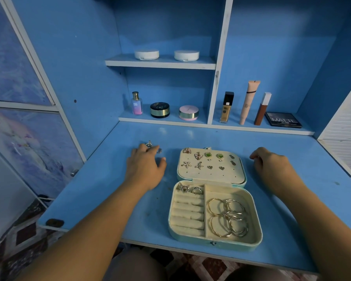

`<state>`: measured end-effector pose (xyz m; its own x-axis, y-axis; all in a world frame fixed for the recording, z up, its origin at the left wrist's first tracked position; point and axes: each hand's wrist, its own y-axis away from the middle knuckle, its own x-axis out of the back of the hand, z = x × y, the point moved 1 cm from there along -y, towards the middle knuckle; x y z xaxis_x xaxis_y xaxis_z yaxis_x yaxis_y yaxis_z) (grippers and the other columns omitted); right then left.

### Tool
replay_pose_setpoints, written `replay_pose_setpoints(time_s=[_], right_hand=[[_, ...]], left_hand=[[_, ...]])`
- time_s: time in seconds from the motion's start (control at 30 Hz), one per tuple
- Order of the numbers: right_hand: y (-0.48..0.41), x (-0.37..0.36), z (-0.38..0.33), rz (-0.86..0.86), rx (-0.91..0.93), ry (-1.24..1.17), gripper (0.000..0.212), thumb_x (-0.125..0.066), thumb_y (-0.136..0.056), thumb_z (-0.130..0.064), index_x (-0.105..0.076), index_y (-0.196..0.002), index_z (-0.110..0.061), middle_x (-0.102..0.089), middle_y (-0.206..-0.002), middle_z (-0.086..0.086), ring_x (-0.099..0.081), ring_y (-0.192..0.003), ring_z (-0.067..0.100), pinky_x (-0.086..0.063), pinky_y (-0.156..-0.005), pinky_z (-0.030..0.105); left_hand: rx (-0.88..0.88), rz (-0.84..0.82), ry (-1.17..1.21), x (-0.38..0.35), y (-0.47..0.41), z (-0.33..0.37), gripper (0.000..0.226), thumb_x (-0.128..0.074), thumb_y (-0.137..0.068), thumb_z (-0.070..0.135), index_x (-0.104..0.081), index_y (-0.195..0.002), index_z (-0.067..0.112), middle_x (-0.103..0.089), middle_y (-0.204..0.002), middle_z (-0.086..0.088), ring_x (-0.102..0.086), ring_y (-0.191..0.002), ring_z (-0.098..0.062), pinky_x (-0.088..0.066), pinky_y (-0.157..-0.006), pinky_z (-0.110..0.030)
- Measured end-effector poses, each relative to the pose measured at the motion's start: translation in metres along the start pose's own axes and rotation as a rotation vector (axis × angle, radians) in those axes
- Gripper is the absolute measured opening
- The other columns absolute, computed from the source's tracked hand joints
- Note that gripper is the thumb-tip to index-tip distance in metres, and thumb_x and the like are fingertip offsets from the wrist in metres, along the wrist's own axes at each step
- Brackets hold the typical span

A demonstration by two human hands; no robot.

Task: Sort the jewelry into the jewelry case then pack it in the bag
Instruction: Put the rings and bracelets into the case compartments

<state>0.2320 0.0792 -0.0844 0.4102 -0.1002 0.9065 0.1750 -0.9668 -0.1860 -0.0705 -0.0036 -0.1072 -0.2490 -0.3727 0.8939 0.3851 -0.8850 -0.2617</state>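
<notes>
Forearms reach up from the bottom of the frame across the blue bench [109, 199]. At lower centre the jewelry case [249, 230] lies open, with bangles [228, 217] in its right compartment, two rings [190, 188] in the top roll and earrings [199, 161] pinned to the lid panel.

The left hand [144, 167], left of the lid, lays its outstretched fingers on the loose rings [153, 147], thumb apart and nothing pinched. The right hand [272, 165] rests loosely curled to the right, with nothing seen in it.

Those loose pieces look tiny, light and hard, and are likely to skid on the smooth surface. A thumb-and-fingertip pinch on the band seems safest, keeping clear of the ornament. No bag is in view.
</notes>
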Motion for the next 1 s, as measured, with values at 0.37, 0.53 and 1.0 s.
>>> replay_pose_setpoints(time_s=[0.37, 0.53, 1.0], right_hand=[[0.042, 0.017, -0.026, 0.132, 0.131, -0.235, 0.015, -0.053, -0.094, -0.014, -0.065, -0.103, -0.015, -0.061, -0.085, -0.001, -0.053, -0.074, 0.015, -0.036, -0.061, 0.02], [0.073, 0.01, -0.056, 0.089, 0.321, -0.343, 0.016, -0.059, -0.089, -0.011, -0.067, -0.101, -0.019, -0.064, -0.092, -0.007, -0.059, -0.077, 0.009, -0.049, -0.068, 0.018], [0.084, -0.012, -0.063, 0.116, 0.408, -0.38, 0.017, -0.058, -0.091, -0.011, -0.067, -0.104, -0.019, -0.066, -0.099, -0.007, -0.055, -0.075, 0.004, -0.042, -0.07, 0.002]], left_hand=[[0.026, 0.192, 0.15, 0.001, 0.0, 0.0, 0.021, -0.071, -0.083, 0.032, -0.071, -0.081, 0.011, -0.061, -0.089, -0.006, -0.06, -0.083, -0.026, -0.043, -0.067, -0.028], [-0.009, 0.172, 0.069, 0.001, -0.002, 0.006, 0.021, -0.063, -0.09, 0.023, -0.07, -0.084, 0.004, -0.063, -0.096, -0.013, -0.06, -0.087, -0.031, -0.046, -0.07, -0.034], [-0.161, -0.021, 0.11, 0.016, 0.025, 0.003, 0.02, -0.046, -0.1, 0.025, -0.054, -0.093, 0.007, -0.053, -0.102, -0.009, -0.053, -0.092, -0.025, -0.038, -0.075, -0.028]])
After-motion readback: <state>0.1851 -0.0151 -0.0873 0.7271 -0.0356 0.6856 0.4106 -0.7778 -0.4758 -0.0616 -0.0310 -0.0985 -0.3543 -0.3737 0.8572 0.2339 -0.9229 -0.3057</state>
